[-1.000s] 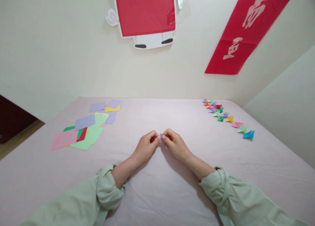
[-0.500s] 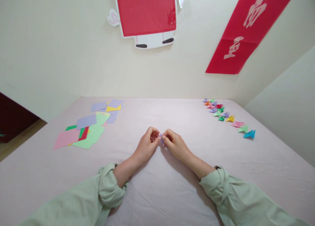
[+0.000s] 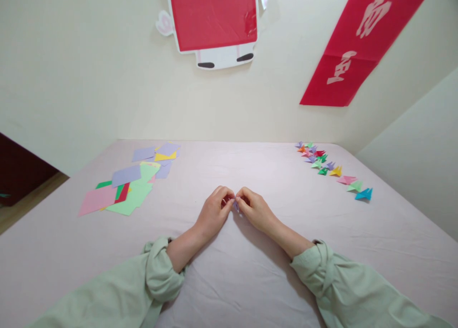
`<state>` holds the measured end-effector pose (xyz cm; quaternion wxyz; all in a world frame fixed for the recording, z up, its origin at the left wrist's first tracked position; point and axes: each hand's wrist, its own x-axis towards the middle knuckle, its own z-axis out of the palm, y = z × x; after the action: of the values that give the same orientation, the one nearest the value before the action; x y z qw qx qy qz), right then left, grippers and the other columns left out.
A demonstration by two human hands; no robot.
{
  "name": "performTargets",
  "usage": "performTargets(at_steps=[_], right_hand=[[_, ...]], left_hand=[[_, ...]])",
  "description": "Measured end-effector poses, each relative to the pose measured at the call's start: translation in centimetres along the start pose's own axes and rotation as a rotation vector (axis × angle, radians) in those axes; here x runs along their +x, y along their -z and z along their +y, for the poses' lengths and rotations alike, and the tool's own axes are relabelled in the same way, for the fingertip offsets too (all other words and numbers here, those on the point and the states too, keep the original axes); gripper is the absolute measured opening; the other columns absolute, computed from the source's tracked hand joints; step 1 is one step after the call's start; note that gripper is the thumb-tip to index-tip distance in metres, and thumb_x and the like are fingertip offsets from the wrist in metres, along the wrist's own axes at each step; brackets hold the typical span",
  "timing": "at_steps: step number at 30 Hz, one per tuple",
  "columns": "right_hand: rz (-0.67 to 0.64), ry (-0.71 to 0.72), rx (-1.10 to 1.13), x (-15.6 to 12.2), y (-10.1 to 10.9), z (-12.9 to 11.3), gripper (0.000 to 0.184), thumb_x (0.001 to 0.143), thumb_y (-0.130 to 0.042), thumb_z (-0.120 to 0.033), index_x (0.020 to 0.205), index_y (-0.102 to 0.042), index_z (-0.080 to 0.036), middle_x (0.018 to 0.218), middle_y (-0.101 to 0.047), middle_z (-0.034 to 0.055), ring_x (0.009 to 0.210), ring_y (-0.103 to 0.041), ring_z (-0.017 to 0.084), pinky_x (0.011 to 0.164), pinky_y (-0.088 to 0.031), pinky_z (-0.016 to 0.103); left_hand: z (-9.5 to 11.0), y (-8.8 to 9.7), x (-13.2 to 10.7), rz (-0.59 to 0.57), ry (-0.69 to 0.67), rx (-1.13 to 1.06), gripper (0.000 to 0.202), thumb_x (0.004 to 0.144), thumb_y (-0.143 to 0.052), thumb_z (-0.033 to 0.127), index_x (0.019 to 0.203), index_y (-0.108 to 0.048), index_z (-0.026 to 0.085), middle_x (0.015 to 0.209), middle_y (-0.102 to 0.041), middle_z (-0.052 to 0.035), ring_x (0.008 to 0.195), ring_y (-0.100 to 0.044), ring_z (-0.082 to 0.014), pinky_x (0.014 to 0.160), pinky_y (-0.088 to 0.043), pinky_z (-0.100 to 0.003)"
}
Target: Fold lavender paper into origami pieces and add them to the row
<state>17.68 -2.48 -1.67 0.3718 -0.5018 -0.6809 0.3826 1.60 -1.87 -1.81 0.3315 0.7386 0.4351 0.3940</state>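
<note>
At the far left, beyond the edge of the worktop (image 3: 229, 168), stand a dark reddish-brown panel (image 3: 25, 175) and a strip of wood-toned floor (image 3: 36, 201). A pale pinkish cloth with soft creases covers the worktop. On its left side lie flat, smooth paper sheets, overlapping at odd angles: a pink sheet (image 3: 96, 200) nearest, a light green sheet (image 3: 134, 199), a slip of red paper (image 3: 122, 193), a purple sheet (image 3: 126, 176) on top, and farther back more purple around a yellow piece (image 3: 165, 156).

The left sleeve (image 3: 161, 271), pale green fabric rolled into thick folds, leads to the left hand (image 3: 216, 206), its fingers pinching a tiny purple folded paper (image 3: 236, 206) at the middle of the worktop. The fingers hide most of that paper — its exact shape cannot be told. Above, a glossy red cut-out (image 3: 214, 15) with white feet hangs on the wall (image 3: 268, 118).

The right hand (image 3: 255, 208) pinches the paper's other side, below a matching right sleeve (image 3: 315, 266). Well apart to the right, small sharp-pointed paper figures run in a slanting row — a yellow figure (image 3: 336, 171), a pink figure (image 3: 346, 180), a blue figure (image 3: 364, 194) nearest — beneath a slanted red banner (image 3: 358, 42) with pale lettering.
</note>
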Motion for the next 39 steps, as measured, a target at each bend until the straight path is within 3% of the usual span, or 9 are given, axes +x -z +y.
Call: performTargets(at_steps=[9, 19, 24, 39], right_hand=[[0.004, -0.011, 0.047, 0.21, -0.21, 0.61, 0.014, 0.087, -0.046, -0.029, 0.077, -0.051, -0.020, 0.064, -0.052, -0.0037, 0.060, -0.048, 0.013, 0.058, -0.036, 0.025], [0.015, -0.022, 0.084, 0.16, -0.32, 0.58, 0.011, 0.086, -0.052, -0.031, 0.084, -0.052, -0.020, 0.062, -0.053, -0.0049, 0.057, -0.049, 0.013, 0.057, -0.037, 0.024], [0.067, -0.002, 0.047, 0.08, -0.23, 0.72, 0.012, 0.086, -0.053, -0.031, 0.081, -0.052, -0.020, 0.062, -0.051, -0.0051, 0.057, -0.047, 0.012, 0.056, -0.036, 0.024], [0.087, 0.088, -0.131, -0.35, -0.22, 0.48, 0.005, 0.083, -0.049, -0.018, 0.084, -0.054, -0.021, 0.070, -0.053, -0.0031, 0.062, -0.049, 0.013, 0.060, -0.037, 0.026]], left_hand=[[0.09, 0.28, -0.23, -0.008, -0.076, 0.132, 0.010, 0.087, -0.049, 0.015, 0.081, -0.055, 0.020, 0.083, -0.056, -0.0012, 0.080, -0.053, -0.0157, 0.073, -0.041, -0.027], [-0.27, 0.00, 0.05, 0.050, 0.039, -0.068, 0.009, 0.087, -0.053, 0.021, 0.083, -0.061, 0.018, 0.084, -0.061, -0.0020, 0.082, -0.058, -0.0151, 0.075, -0.046, -0.026], [0.12, 0.20, 0.08, 0.045, 0.045, -0.090, 0.014, 0.090, -0.048, 0.021, 0.092, -0.062, 0.019, 0.092, -0.062, -0.0037, 0.087, -0.059, -0.0160, 0.076, -0.049, -0.027], [-0.23, 0.14, -0.11, 0.014, -0.032, 0.045, 0.009, 0.088, -0.054, 0.023, 0.090, -0.062, 0.020, 0.090, -0.061, -0.0029, 0.082, -0.057, -0.0150, 0.073, -0.047, -0.027]])
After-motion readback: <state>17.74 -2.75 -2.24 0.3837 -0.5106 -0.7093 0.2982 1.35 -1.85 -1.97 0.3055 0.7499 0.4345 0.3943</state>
